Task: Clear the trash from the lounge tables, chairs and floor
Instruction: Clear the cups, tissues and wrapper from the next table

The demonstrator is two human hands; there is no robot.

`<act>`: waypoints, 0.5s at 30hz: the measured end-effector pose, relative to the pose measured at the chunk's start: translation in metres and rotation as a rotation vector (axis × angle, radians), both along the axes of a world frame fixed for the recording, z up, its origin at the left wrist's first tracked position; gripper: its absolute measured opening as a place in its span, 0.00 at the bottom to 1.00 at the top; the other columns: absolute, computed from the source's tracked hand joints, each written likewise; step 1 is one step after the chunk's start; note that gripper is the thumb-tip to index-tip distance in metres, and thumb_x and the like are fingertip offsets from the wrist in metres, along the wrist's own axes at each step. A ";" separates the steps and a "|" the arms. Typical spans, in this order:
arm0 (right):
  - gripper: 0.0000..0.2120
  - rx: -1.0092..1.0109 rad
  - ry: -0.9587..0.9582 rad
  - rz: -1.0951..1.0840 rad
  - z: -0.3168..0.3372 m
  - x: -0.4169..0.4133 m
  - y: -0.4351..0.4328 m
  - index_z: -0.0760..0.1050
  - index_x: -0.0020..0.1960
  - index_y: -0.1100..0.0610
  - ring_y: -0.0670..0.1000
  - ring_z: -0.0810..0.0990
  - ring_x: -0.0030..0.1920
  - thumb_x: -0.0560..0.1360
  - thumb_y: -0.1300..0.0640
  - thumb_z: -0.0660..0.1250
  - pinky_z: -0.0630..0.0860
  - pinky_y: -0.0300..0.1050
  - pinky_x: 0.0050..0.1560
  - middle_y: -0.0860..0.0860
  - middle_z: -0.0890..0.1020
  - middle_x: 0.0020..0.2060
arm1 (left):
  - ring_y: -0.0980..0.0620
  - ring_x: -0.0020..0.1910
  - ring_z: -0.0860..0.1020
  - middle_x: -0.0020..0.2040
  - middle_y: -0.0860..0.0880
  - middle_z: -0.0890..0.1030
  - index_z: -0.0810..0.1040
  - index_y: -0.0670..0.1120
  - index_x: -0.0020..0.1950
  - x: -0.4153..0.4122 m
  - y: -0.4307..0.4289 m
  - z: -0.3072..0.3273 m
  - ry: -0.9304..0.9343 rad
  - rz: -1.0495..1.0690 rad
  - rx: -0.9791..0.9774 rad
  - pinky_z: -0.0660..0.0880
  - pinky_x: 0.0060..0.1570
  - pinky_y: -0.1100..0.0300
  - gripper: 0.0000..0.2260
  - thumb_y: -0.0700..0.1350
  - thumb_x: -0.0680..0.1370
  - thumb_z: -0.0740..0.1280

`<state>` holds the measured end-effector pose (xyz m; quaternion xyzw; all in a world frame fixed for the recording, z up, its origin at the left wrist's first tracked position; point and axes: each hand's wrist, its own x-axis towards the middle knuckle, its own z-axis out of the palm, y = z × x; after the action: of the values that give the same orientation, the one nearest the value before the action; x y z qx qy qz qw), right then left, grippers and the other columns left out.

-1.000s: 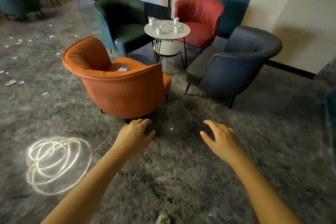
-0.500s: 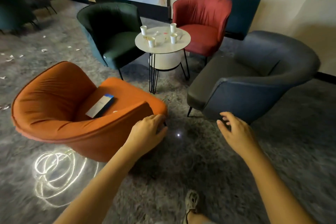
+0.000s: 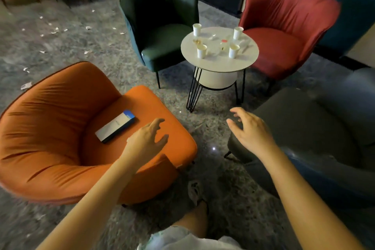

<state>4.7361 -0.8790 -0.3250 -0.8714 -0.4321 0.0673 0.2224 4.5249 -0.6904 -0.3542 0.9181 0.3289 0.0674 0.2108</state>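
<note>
The flat white-and-blue cardboard box (image 3: 115, 129) lies on the seat of the orange fabric armchair (image 3: 50, 128), near the left hand (image 3: 146, 142), which like the right hand (image 3: 249, 132) has its fingers apart and empty; it looks light and stiff, so pinch its long edges.

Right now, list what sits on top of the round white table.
Four white paper cups stand upright on the round table, with pale scraps and a small red-topped item between them. The cup walls hide most of their insides.
</note>
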 end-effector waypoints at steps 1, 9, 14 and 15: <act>0.19 -0.006 -0.016 0.020 -0.001 0.015 0.016 0.69 0.65 0.56 0.55 0.77 0.58 0.78 0.49 0.60 0.71 0.51 0.56 0.55 0.79 0.58 | 0.51 0.56 0.76 0.59 0.50 0.77 0.66 0.51 0.68 0.012 0.013 -0.007 0.005 0.018 -0.017 0.76 0.50 0.51 0.21 0.54 0.77 0.63; 0.21 -0.164 -0.141 0.234 0.000 0.132 0.159 0.67 0.67 0.54 0.54 0.75 0.59 0.78 0.46 0.58 0.68 0.50 0.57 0.52 0.78 0.59 | 0.49 0.55 0.77 0.58 0.48 0.77 0.68 0.48 0.66 0.106 0.123 -0.022 -0.064 0.191 -0.092 0.75 0.48 0.53 0.19 0.52 0.77 0.65; 0.22 -0.165 -0.117 0.454 -0.005 0.146 0.258 0.67 0.68 0.55 0.54 0.76 0.59 0.78 0.47 0.58 0.71 0.50 0.57 0.53 0.78 0.59 | 0.50 0.52 0.76 0.56 0.49 0.77 0.68 0.48 0.65 0.121 0.167 -0.017 -0.136 0.358 -0.109 0.74 0.46 0.54 0.18 0.51 0.77 0.65; 0.22 -0.177 -0.110 0.507 -0.008 0.145 0.277 0.66 0.68 0.55 0.54 0.75 0.59 0.78 0.47 0.58 0.71 0.50 0.57 0.53 0.78 0.59 | 0.50 0.50 0.76 0.55 0.49 0.77 0.69 0.48 0.64 0.119 0.174 -0.018 -0.139 0.400 -0.111 0.74 0.44 0.55 0.18 0.51 0.77 0.65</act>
<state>4.8813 -0.6024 -0.3333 -0.7538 -0.6404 0.1108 0.0976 4.6437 -0.5159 -0.3723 0.8146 0.4925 0.1530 0.2656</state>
